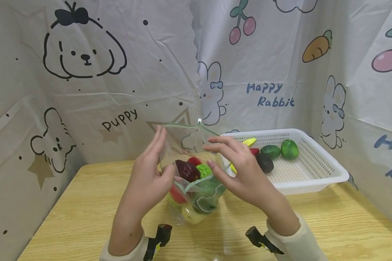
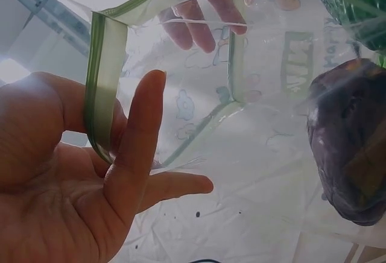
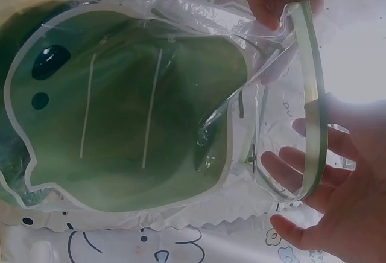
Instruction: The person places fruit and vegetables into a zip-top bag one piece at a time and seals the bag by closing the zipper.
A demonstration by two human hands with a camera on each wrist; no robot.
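A clear zip bag (image 1: 207, 188) with a green zip edge and a green printed shape stands on the table, its mouth spread wide. Inside are a dark purple piece of produce (image 1: 187, 171), a bright green one (image 1: 203, 169), red pieces and a pale yellow one (image 1: 192, 214). My left hand (image 1: 150, 174) is at the left of the mouth, fingers extended, with the green zip edge (image 2: 99, 88) running between thumb and fingers. My right hand (image 1: 243, 166) is at the right side, fingers spread and loosely bent, touching the rim area (image 3: 316, 118); no pinch shows.
A white perforated basket (image 1: 323, 168) stands to the right behind my right hand. It holds a dark avocado-like fruit (image 1: 264, 162), green produce (image 1: 289, 149), and red and yellow pieces (image 1: 249, 142). Printed curtains enclose the wooden table (image 1: 94, 206).
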